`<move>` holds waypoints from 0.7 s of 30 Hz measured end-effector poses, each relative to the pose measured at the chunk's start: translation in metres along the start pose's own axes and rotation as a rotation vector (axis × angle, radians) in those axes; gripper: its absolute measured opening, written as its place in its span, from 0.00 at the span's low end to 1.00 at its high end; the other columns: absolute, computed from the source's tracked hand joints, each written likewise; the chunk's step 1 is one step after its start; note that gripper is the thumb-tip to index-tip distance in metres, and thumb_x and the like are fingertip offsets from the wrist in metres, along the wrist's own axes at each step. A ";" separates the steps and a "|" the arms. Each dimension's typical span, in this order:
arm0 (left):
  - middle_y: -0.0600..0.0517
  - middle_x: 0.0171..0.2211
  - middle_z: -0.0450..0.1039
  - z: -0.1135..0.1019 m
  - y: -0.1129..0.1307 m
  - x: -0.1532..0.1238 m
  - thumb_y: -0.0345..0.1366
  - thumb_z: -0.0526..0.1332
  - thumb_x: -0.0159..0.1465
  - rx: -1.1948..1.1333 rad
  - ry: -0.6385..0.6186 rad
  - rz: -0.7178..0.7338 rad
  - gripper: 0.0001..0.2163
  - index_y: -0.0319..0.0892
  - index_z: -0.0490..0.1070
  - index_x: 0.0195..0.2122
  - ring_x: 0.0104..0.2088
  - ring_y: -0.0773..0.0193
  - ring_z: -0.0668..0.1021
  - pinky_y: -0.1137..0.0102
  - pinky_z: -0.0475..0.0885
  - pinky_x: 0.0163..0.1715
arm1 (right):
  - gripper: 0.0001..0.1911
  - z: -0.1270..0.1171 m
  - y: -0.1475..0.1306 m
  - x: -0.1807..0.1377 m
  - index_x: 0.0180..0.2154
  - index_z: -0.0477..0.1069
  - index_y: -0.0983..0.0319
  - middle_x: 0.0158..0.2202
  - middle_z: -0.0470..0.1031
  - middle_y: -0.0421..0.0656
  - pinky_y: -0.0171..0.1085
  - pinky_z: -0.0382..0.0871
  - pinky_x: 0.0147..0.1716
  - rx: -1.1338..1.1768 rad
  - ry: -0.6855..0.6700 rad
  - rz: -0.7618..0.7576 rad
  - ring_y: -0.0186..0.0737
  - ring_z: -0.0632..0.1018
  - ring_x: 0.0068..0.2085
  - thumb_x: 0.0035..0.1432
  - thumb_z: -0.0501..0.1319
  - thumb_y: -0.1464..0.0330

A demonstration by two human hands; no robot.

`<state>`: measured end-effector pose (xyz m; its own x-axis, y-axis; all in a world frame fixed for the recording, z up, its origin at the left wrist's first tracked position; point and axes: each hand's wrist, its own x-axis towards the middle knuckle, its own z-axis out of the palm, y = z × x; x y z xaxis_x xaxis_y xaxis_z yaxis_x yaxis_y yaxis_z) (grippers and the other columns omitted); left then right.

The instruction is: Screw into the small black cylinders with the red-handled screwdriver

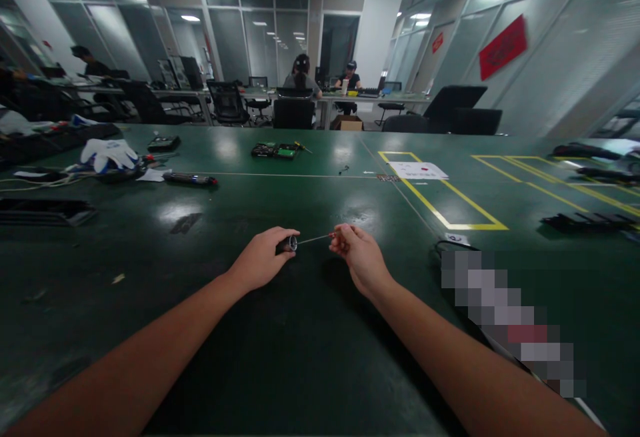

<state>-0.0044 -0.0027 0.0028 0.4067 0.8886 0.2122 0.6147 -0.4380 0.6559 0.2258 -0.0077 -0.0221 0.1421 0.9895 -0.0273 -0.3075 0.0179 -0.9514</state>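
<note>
Over the green table (280,357), my left hand (263,257) is closed around a short dark cylinder (290,243). Its silvery round end faces right, between my thumb and fingers. My right hand (360,253) pinches a thin metal rod (315,239) at a small red part by the fingertips. Leftward, the rod reaches to the cylinder's round end; whether it goes inside or only touches cannot be made out. The rest of the red part is hidden in my right fingers.
A pixelated long object (500,310) lies beside my right forearm. Farther back are a dark tube (190,179), white gloves (109,155), green circuit boards (275,150) and a white sheet (419,171) by yellow tape (475,227). People sit at desks beyond.
</note>
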 end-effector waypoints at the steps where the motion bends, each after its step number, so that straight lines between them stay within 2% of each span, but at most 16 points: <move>1: 0.47 0.49 0.76 0.000 0.000 0.000 0.30 0.63 0.65 -0.001 0.000 0.001 0.18 0.45 0.75 0.56 0.46 0.56 0.77 0.60 0.73 0.50 | 0.15 0.000 0.000 0.000 0.36 0.75 0.61 0.30 0.76 0.40 0.38 0.72 0.36 0.001 0.001 -0.007 0.35 0.75 0.31 0.57 0.68 0.55; 6: 0.48 0.49 0.76 0.001 0.000 0.000 0.29 0.64 0.64 0.016 -0.014 -0.012 0.18 0.44 0.75 0.56 0.48 0.58 0.77 0.60 0.71 0.53 | 0.15 0.003 -0.004 -0.003 0.36 0.75 0.59 0.32 0.77 0.41 0.40 0.72 0.37 -0.039 0.003 -0.088 0.37 0.76 0.32 0.57 0.67 0.54; 13: 0.48 0.48 0.76 0.002 0.002 0.000 0.28 0.64 0.64 -0.003 -0.017 0.009 0.18 0.44 0.75 0.55 0.46 0.59 0.77 0.62 0.72 0.52 | 0.14 0.009 -0.009 -0.012 0.38 0.75 0.58 0.33 0.78 0.42 0.41 0.72 0.38 -0.167 -0.068 -0.219 0.39 0.77 0.34 0.61 0.64 0.54; 21: 0.50 0.49 0.76 0.003 -0.002 0.001 0.28 0.65 0.64 -0.039 0.012 -0.003 0.19 0.46 0.75 0.56 0.47 0.59 0.77 0.62 0.72 0.52 | 0.13 0.008 -0.009 -0.011 0.38 0.74 0.59 0.34 0.78 0.42 0.41 0.71 0.37 -0.186 -0.036 -0.248 0.39 0.77 0.34 0.63 0.63 0.55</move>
<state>-0.0029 -0.0019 -0.0003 0.3969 0.8915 0.2185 0.5893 -0.4300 0.6840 0.2200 -0.0181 -0.0105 0.1569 0.9626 0.2208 -0.0898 0.2366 -0.9675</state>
